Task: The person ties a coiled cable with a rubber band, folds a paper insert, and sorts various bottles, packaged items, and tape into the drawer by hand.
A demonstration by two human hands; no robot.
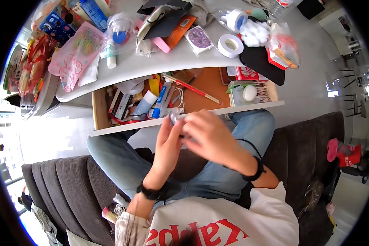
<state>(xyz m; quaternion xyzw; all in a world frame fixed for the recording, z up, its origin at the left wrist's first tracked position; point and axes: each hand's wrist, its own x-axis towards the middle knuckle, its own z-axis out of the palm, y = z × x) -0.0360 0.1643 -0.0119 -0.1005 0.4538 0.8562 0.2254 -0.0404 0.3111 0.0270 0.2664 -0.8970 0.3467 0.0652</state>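
Note:
My left hand (168, 141) is closed, with its fingertips around a small, shiny, partly clear thing (174, 117) that I cannot name. Against it works my right hand (207, 137), fingers bent together and blurred by motion; most of the small thing is hidden behind them. Both hands are just in front of the edge of an open drawer (217, 110). Inside the drawer lie a blue-and-white tube (161, 100), a pale bottle (145, 103), a red pencil-like stick (192, 88) and a white cable (178, 97).
At the drawer's right end are a white round-lidded jar (249, 93) and cotton swabs (263, 92). The tabletop (151, 60) above carries a tape roll (230, 45), a purple-patterned packet (199, 39), a pink pouch (76, 55) and a black flap (260, 65) overhanging the drawer.

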